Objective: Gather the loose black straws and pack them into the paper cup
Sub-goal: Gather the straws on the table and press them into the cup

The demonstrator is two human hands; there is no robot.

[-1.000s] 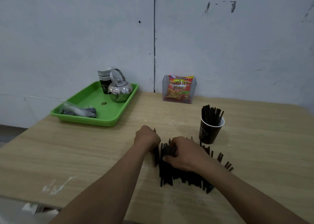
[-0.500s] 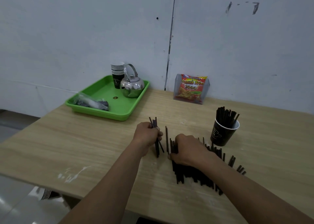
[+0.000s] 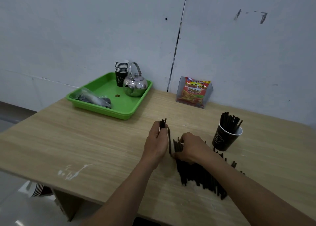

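Note:
A heap of loose black straws (image 3: 200,176) lies on the wooden table (image 3: 85,140), partly under my right forearm. My left hand (image 3: 156,142) grips a small bundle of straws (image 3: 163,123), whose ends stick up past the fingers. One single straw (image 3: 169,142) lies between my hands. My right hand (image 3: 191,148) rests on the near end of the heap with fingers curled round some straws. The black paper cup (image 3: 224,139) stands upright to the right, holding several straws on end.
A green tray (image 3: 109,109) at the back left carries a steel kettle (image 3: 136,86), a stack of cups (image 3: 121,71) and a plastic bag. A snack packet in a clear holder (image 3: 195,93) stands against the wall. More cups lie on the floor at lower left.
My left hand has lifted its bundle of straws clear of the heap and drawn slightly left. The right hand stays on the pile. The camera has shifted left.

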